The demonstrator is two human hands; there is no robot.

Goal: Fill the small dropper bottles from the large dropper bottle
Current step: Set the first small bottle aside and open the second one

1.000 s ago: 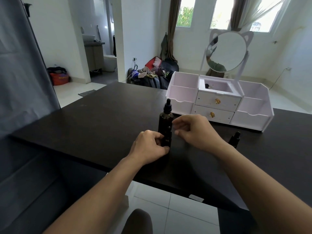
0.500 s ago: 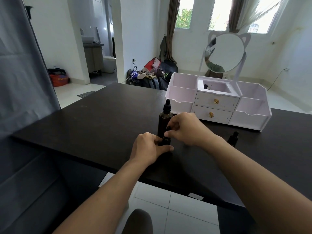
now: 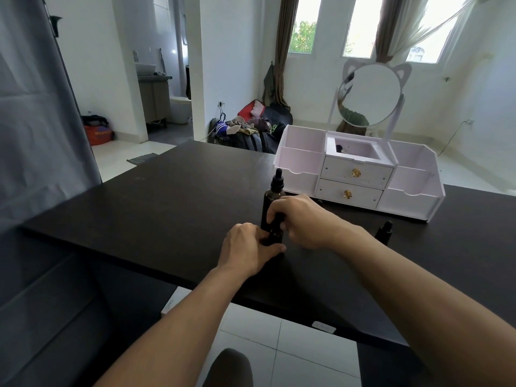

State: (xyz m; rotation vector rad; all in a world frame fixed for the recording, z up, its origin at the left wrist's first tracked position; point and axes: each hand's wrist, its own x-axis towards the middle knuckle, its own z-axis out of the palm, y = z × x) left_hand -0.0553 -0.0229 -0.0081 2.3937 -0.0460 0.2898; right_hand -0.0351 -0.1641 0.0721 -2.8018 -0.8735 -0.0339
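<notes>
At the near middle of the table [image 3: 139,219], the left hand [image 3: 248,247] curls round a small dropper bottle [image 3: 275,236] while the right hand [image 3: 301,219] pinches its cap; hold the base firmly and twist only the cap. Count: one large dropper bottle [image 3: 272,195] just behind, two small ones, the second small bottle [image 3: 384,231] standing right.

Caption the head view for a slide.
Left hand steadies small dropper bottle; right hand grips its cap.

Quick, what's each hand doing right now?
Left hand: holds the base of the small dropper bottle.
Right hand: pinches that bottle's cap.
</notes>
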